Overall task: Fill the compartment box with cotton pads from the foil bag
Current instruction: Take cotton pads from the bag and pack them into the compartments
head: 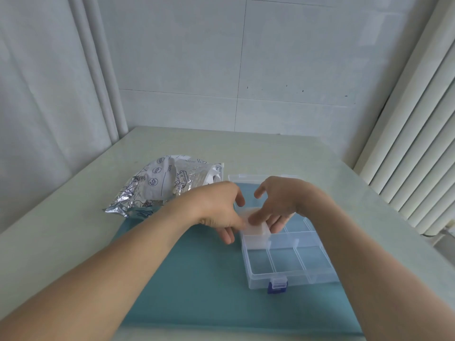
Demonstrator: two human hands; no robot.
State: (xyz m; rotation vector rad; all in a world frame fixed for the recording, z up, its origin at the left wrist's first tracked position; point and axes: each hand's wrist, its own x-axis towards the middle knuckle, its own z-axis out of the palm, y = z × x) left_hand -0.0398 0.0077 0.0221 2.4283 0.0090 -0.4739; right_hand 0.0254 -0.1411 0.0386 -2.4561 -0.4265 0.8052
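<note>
A clear plastic compartment box (290, 274) with a blue latch lies open on a teal mat. A crumpled foil bag (157, 185) lies to its left. A white stack of cotton pads (257, 232) sits in a compartment on the box's left side. My left hand (219, 207) holds the stack at its left edge, thumb above and fingers down beside the box wall. From the right, my right hand (278, 203) reaches over, with spread fingers touching the top of the stack. The near row of compartments holds nothing.
The teal mat (197, 279) covers the near part of a pale table (270, 153). The box lid (236, 179) lies flat behind the hands. A white radiator (413, 143) stands at the right, a curtain at the left, and a tiled wall behind.
</note>
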